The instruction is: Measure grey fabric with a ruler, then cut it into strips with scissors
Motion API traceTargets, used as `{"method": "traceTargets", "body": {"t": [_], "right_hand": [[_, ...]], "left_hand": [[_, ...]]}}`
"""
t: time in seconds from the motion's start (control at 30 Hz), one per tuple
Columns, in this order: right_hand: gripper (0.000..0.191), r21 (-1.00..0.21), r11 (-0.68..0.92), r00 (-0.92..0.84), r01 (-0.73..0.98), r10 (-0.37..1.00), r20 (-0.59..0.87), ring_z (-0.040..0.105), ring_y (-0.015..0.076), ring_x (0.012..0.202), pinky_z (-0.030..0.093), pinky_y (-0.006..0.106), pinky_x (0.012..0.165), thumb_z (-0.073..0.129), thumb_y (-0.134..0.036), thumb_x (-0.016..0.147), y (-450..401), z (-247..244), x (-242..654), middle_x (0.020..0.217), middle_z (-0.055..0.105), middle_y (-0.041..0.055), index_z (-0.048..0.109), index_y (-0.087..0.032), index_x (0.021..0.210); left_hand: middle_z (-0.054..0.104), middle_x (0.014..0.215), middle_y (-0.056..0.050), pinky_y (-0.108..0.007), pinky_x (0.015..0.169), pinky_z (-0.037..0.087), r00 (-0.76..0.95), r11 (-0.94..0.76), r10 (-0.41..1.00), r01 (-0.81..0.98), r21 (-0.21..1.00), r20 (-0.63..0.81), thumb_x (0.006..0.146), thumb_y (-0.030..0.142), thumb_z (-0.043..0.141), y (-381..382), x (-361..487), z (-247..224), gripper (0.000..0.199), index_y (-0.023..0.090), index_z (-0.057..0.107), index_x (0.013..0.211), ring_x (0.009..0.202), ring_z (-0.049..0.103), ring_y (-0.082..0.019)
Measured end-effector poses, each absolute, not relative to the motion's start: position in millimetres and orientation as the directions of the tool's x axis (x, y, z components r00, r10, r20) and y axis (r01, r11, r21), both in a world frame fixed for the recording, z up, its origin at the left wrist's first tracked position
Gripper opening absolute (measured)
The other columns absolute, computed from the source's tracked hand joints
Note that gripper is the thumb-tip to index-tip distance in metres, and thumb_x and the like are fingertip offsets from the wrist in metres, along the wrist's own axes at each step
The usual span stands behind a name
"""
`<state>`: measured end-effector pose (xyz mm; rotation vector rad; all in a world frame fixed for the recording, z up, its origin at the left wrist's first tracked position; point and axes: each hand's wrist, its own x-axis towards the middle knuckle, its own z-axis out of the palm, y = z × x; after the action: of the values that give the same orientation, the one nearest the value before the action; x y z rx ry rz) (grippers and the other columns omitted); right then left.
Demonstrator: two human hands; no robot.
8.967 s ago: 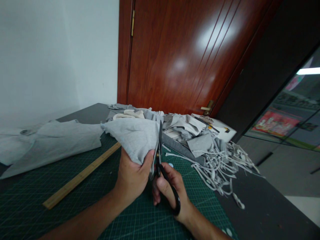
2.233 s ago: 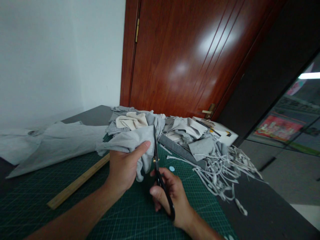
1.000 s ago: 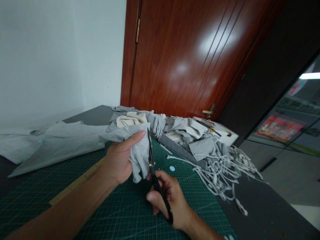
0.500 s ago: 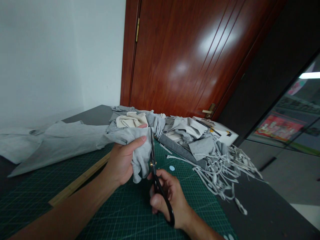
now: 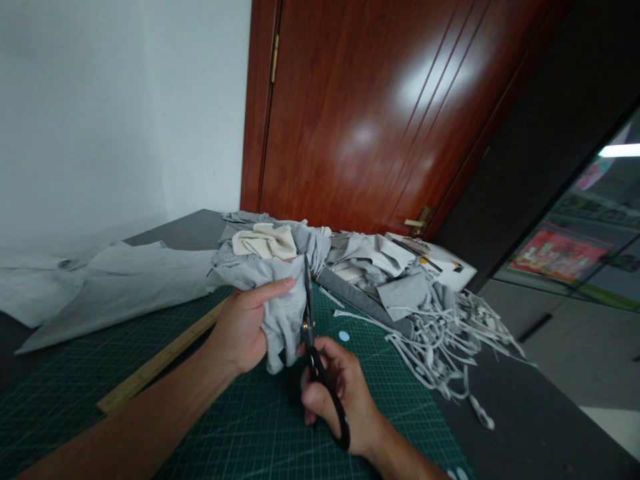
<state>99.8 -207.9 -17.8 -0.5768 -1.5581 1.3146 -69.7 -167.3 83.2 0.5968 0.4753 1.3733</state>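
My left hand (image 5: 249, 327) pinches a piece of light grey fabric (image 5: 285, 313) between thumb and fingers, above the green cutting mat (image 5: 240, 427). The fabric drapes in folds below the thumb. My right hand (image 5: 340, 393) grips black-handled scissors (image 5: 309, 313), fingers and thumb through the loops. The blades point away from me and lie along the fabric's right edge. They look closed or almost closed. A brass-coloured pivot screw shows on the scissors.
A wooden ruler (image 5: 160, 360) lies on the mat under my left forearm. Cream cloth (image 5: 265, 241), heaped grey fabric (image 5: 370, 257), tangled grey strips (image 5: 440, 353) and a white box (image 5: 453, 263) sit along the back. Pale sheet material (image 5: 125, 280) spreads at left.
The fabric in my left hand has shifted slightly right and hangs a little lower. The scissor blades have moved slightly right with it.
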Motion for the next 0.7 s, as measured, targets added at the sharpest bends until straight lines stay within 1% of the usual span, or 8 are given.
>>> {"method": "traceTargets", "body": {"t": [0.07, 0.13, 0.27, 0.33, 0.43, 0.6, 0.7], "right_hand": [[0.062, -0.926, 0.3, -0.41, -0.23, 0.833, 0.372, 0.047, 0.0049, 0.046, 0.045, 0.014, 0.046, 0.09, -0.064, 0.083, -207.9, -18.3, 100.0, 0.069, 0.057, -0.0076, 0.064, -0.021, 0.119], [0.063, -0.925, 0.303, -0.406, -0.231, 0.833, 0.375, 0.048, 0.005, 0.047, 0.045, 0.014, 0.046, 0.09, -0.064, 0.083, -207.8, -18.7, 99.9, 0.069, 0.057, -0.0074, 0.065, -0.02, 0.119], [0.065, -0.925, 0.31, -0.397, -0.221, 0.838, 0.376, 0.048, 0.0057, 0.045, 0.043, 0.016, 0.044, 0.09, -0.067, 0.081, -207.7, -18.6, 99.2, 0.068, 0.058, -0.0076, 0.063, -0.02, 0.117], [0.066, -0.93, 0.305, -0.397, -0.207, 0.842, 0.364, 0.048, 0.0062, 0.045, 0.043, 0.016, 0.044, 0.09, -0.069, 0.08, -207.8, -18.1, 98.8, 0.068, 0.058, -0.0076, 0.062, -0.02, 0.117], [0.066, -0.933, 0.298, -0.393, -0.204, 0.848, 0.357, 0.047, 0.0064, 0.045, 0.043, 0.017, 0.044, 0.09, -0.069, 0.08, -208.1, -17.7, 98.6, 0.068, 0.058, -0.0072, 0.062, -0.02, 0.116], [0.069, -0.942, 0.28, -0.385, -0.185, 0.861, 0.331, 0.048, 0.007, 0.046, 0.044, 0.018, 0.043, 0.091, -0.071, 0.077, -208.2, -18.8, 99.2, 0.071, 0.06, -0.0061, 0.064, -0.021, 0.117], [0.069, -0.938, 0.285, -0.388, -0.199, 0.856, 0.342, 0.049, 0.0067, 0.046, 0.043, 0.017, 0.044, 0.091, -0.07, 0.078, -208.2, -19.3, 99.5, 0.071, 0.059, -0.0061, 0.063, -0.02, 0.117]], "left_hand": [[0.087, 0.095, -0.006, -0.032, 0.056, 0.065, 0.077, 0.037, 0.997, -0.744, 0.667, 0.031, 0.065, 0.003, 0.088, -167.5, -67.5, 84.5, 0.058, 0.017, 0.08, 0.121, 0.06, 0.077, -0.023], [0.087, 0.104, -0.007, -0.03, 0.06, 0.065, 0.021, -0.029, 0.998, -0.734, 0.679, 0.066, 0.065, 0.004, 0.088, -167.2, -64.9, 84.1, 0.062, 0.019, 0.08, 0.124, 0.068, 0.079, -0.022], [0.086, 0.116, -0.008, -0.031, 0.074, 0.066, -0.055, -0.12, 0.992, -0.691, 0.713, 0.114, 0.063, 0.008, 0.092, -166.2, -61.3, 80.7, 0.06, 0.018, 0.082, 0.121, 0.09, 0.082, -0.027], [0.086, 0.119, -0.008, -0.032, 0.078, 0.065, -0.067, -0.127, 0.992, -0.677, 0.725, 0.11, 0.063, 0.011, 0.093, -166.2, -60.8, 79.5, 0.058, 0.018, 0.083, 0.12, 0.096, 0.081, -0.028], [0.085, 0.119, -0.007, -0.032, 0.077, 0.064, -0.062, -0.119, 0.993, -0.669, 0.734, 0.105, 0.063, 0.013, 0.094, -167.4, -61.1, 79.6, 0.06, 0.019, 0.083, 0.121, 0.096, 0.081, -0.028], [0.086, 0.111, -0.007, -0.04, 0.082, 0.066, -0.049, -0.136, 0.989, -0.659, 0.74, 0.138, 0.063, 0.016, 0.094, -170.2, -61.3, 82.7, 0.067, 0.022, 0.08, 0.127, 0.098, 0.081, -0.033], [0.086, 0.109, -0.006, -0.039, 0.083, 0.066, -0.079, -0.172, 0.984, -0.652, 0.739, 0.16, 0.061, 0.015, 0.095, -170.8, -60.6, 82.7, 0.069, 0.022, 0.078, 0.128, 0.101, 0.082, -0.033]]}}
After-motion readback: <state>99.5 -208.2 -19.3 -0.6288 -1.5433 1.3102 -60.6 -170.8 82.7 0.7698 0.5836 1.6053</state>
